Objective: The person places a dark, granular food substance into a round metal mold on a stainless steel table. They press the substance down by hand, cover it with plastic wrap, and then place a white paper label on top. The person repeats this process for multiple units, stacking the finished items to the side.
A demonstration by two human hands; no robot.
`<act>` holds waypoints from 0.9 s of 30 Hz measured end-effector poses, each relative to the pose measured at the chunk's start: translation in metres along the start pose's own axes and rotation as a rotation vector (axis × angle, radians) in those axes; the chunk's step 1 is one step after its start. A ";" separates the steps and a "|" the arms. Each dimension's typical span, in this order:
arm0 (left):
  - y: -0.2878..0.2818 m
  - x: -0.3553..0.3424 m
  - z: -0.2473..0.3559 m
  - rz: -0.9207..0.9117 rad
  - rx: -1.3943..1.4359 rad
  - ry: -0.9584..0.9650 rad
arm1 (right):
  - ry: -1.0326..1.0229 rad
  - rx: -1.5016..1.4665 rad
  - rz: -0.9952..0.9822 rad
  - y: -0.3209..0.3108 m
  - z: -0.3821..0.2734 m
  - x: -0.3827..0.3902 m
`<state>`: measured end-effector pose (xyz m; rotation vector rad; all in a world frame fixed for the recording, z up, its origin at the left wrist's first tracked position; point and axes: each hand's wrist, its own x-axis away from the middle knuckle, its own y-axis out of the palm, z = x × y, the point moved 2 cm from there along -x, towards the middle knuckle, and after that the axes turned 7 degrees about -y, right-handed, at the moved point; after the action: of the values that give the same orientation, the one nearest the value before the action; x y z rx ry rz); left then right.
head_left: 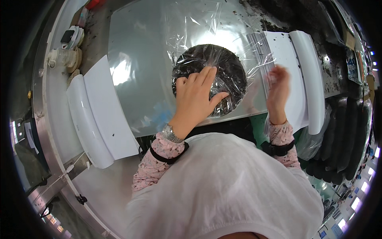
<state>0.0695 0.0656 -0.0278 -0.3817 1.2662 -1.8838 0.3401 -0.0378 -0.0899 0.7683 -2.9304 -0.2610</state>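
A round, dark, flat cake point(232, 69) of rough-looking material lies under crinkled clear plastic film point(199, 24) on the shiny metal work surface. My left hand point(197, 93) rests palm down on the film over the cake's left and middle part, fingers stretched out and thumb spread, holding nothing. To the right of the cake, my right hand point(278, 89) is raised near a bundle of thin pale strips point(260, 49). Motion smears its fingers, and whether they touch or hold anything is not clear.
White sheets with curled edges lie left point(99, 115) and right point(310, 79) of the metal surface point(139, 47). A tape roll point(73, 59) stands at the far left. Long dark rolls in clear bags point(338, 139) are stacked at the right. Dark crumbs dot the far table.
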 end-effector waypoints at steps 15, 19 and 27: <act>-0.010 -0.010 -0.020 0.489 0.956 -0.449 | -0.943 0.620 -0.998 0.123 -0.039 0.059; -0.015 -0.014 -0.020 0.198 0.571 -0.187 | -0.826 0.467 -0.851 0.118 -0.039 0.053; -0.014 -0.015 -0.013 0.483 0.568 -0.072 | -0.704 0.316 -1.092 0.128 -0.042 0.044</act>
<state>0.0644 0.0880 -0.0189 0.1479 0.6486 -1.6894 0.2469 0.0442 -0.0225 2.7489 -2.7166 -0.1419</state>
